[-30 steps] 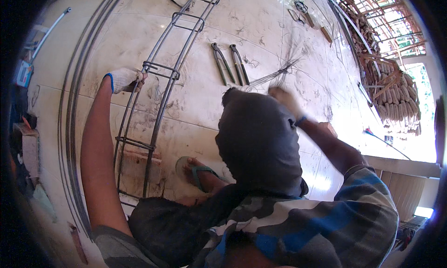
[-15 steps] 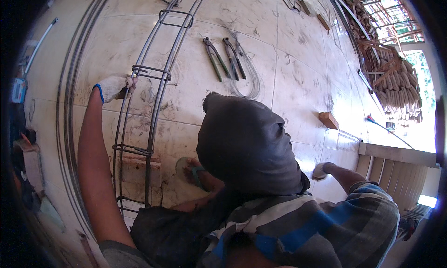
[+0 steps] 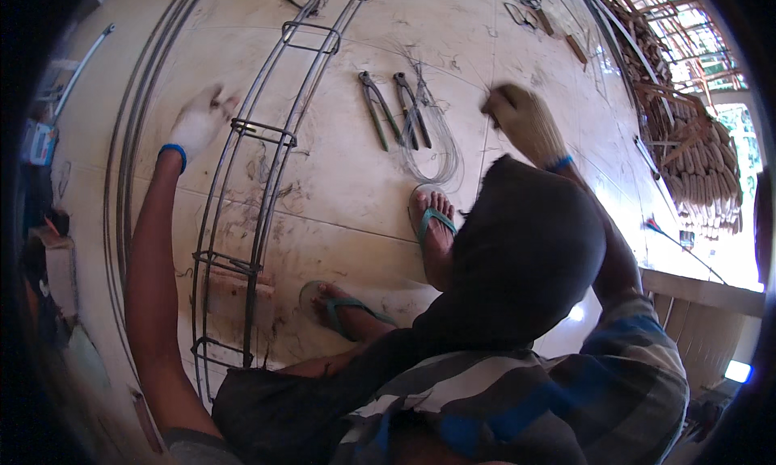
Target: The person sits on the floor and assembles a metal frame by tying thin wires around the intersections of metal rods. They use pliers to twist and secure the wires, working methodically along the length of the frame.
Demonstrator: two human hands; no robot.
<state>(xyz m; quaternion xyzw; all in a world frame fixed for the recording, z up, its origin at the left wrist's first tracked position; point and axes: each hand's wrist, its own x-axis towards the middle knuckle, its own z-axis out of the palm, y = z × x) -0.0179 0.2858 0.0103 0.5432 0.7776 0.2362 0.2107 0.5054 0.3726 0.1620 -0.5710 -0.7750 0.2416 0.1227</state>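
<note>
Lying right of the steel cage [image 3: 265, 131], pincers [image 3: 375, 116] were presumably kept within reach; left hand [image 3: 202, 119] was held loosely open, right hand [image 3: 524, 122] curled, contents unclear.

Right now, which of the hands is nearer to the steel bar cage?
Left. The left hand is close by the steel bar cage, on its left, contact unclear; the right hand is farther off to its right, beyond the pincers.
</note>
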